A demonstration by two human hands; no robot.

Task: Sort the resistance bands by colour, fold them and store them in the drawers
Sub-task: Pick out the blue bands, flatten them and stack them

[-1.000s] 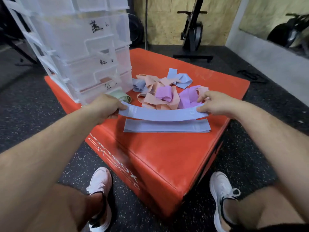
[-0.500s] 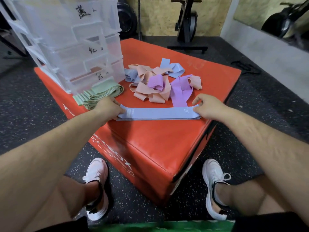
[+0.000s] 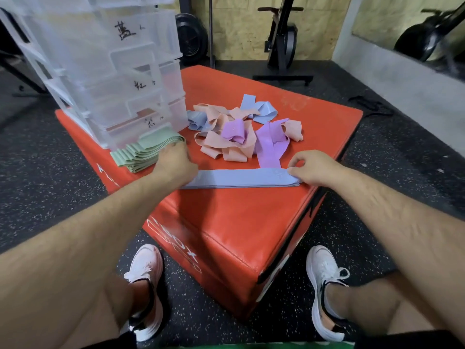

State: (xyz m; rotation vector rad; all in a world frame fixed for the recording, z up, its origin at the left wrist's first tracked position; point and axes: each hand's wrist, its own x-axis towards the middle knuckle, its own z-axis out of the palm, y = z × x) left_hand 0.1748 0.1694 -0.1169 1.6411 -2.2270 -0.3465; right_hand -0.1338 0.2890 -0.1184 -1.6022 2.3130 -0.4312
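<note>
Head view looks down on a red box (image 3: 226, 222) standing on a dark speckled floor (image 3: 37, 172); near the box's front edge lies a blue stack (image 3: 239, 178) of bands, flat and straight, running left to right; the left hand (image 3: 176, 165) covers its left end, knuckles up, fingers bent under and hidden, so I cannot tell whether it grips the bands or only presses on them; the right hand (image 3: 309, 167) holds the right end, thumb on top and fingers curled round the edge; a green stack (image 3: 146, 152) of folded bands lies just beside the left hand, its far end against the lowest of the drawers (image 3: 113, 71); the drawers are translucent plastic with handwritten marks on their fronts and stand on the box's far left corner; behind the blue stack, about mid-box, sits a loose pile (image 3: 239, 132) of peach, purple and blue bands, tangled and unfolded; one purple band (image 3: 268, 149) trails out of it toward the person and reaches the blue stack's far edge near the right hand; a left shoe (image 3: 146, 280) and a right shoe (image 3: 324, 280), both white, rest on the floor either side of the box's near corner; a black machine (image 3: 281, 39) stands at the rear wall.
</note>
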